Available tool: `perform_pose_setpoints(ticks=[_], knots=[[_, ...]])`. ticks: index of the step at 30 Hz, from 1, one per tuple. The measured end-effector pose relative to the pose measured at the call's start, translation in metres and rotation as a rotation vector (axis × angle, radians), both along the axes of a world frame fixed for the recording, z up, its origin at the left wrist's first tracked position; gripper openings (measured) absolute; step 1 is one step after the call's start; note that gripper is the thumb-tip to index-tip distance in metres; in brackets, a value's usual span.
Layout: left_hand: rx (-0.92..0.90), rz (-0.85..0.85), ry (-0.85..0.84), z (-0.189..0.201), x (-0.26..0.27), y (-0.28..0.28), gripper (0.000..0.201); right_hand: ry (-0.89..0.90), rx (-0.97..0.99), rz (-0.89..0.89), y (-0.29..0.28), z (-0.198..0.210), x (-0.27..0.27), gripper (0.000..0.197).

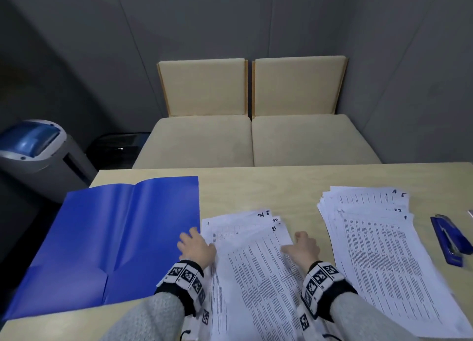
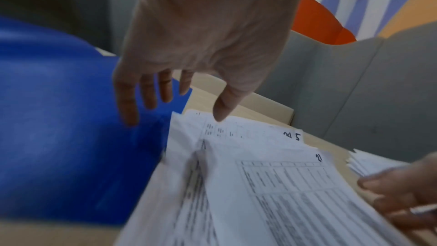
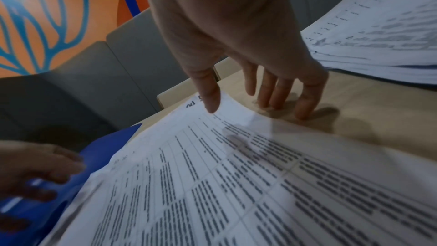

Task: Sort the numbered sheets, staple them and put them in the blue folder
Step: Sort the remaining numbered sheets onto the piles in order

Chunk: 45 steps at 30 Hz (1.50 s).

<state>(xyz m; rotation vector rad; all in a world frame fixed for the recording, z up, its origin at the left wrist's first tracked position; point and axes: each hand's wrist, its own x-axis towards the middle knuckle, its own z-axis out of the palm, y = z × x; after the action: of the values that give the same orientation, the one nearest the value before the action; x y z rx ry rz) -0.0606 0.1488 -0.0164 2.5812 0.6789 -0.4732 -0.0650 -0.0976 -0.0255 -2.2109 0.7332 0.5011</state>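
An open blue folder lies flat on the left of the table. Beside it is a fanned stack of numbered sheets, with 21 on top and 23 and 24 showing behind. My left hand is spread over the folder's right edge, and its thumb touches the stack's top left corner. My right hand is at the stack's right edge, thumb on the top sheet and straight fingers on the table. A second stack of sheets lies further right.
A blue stapler lies at the table's right edge, beyond the second stack. Bare wooden table stretches behind the papers. Past the table are beige seat cushions, a grey and blue bin and a black basket.
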Motion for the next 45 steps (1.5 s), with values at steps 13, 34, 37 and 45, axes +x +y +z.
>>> perform_pose_setpoints(ticks=[13,34,37,45], knots=[[-0.06,0.122,0.235,-0.008,-0.016,-0.016,0.063,0.184,-0.007,0.045,0.025,-0.006,-0.026,0.055],[-0.703,0.013,-0.871,0.089,0.002,-0.053,0.036,-0.731,0.953,-0.093,-0.016,0.13,0.01,0.029],[-0.703,-0.005,-0.826,0.069,-0.006,-0.065,0.046,-0.738,0.893,-0.121,-0.006,0.122,0.009,0.03],[-0.605,0.053,-0.641,0.039,0.007,-0.072,0.038,-0.562,0.765,-0.273,-0.004,0.074,0.034,0.048]])
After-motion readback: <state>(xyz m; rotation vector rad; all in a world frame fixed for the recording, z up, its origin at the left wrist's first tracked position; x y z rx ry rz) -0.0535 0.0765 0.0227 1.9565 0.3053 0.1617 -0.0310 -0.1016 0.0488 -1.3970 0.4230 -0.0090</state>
